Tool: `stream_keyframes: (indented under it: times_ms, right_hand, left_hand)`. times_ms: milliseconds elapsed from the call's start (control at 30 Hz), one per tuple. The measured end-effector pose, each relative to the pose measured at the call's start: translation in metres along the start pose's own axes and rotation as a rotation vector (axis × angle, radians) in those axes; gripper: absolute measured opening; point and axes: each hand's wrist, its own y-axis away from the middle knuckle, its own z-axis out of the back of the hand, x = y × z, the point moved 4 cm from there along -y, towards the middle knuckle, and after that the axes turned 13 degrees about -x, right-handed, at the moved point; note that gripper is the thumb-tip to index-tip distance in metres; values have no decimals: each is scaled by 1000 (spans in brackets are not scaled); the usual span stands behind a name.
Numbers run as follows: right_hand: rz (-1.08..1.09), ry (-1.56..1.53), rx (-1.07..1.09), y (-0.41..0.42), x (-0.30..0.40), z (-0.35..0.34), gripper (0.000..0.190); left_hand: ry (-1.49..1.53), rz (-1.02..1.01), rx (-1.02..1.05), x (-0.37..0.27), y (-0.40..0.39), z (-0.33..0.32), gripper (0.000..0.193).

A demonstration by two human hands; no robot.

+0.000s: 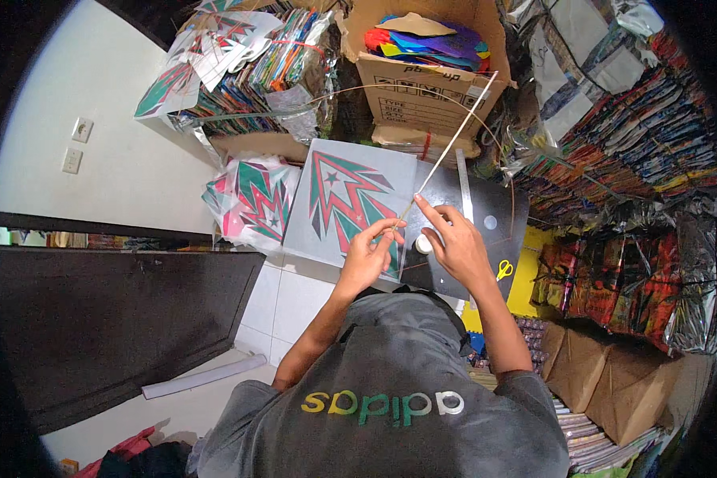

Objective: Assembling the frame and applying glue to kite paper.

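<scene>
My left hand pinches the lower end of a thin pale stick, which slants up and right over the black table. The index fingertip of my right hand touches the stick farther up, its other fingers loosely bent. A thin curved strip arches across the boxes and down the right side. Under my left hand lies a pale sheet printed with a green and red star pattern. A small white round item sits between my hands. Yellow-handled scissors lie at the right, beside my right wrist.
A steel ruler lies on the table. Folded printed sheets rest at left. Behind stand a cardboard box of coloured pieces and a bundled stack. Wrapped stacks fill the right. A white roll lies on the floor.
</scene>
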Motion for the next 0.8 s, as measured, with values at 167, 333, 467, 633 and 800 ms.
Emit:
stream_keyframes:
  times_ms: [167, 333, 467, 633, 800]
  right_hand:
    - [141, 30, 23, 4, 4, -3, 62]
    - [137, 49, 40, -4, 10, 5, 61]
    - [135, 67, 12, -12, 7, 5, 61]
    - [153, 150, 80, -9, 7, -3, 62]
    - [39, 207, 187, -5, -1, -9, 64]
  left_hand:
    - [35, -16, -31, 2, 1, 0, 27]
    - [61, -28, -39, -5, 3, 2, 27]
    - [40, -21, -23, -10, 2, 2, 26]
    - [71, -36, -28, -15, 4, 3, 26]
    - [30, -72, -11, -18, 6, 3, 29]
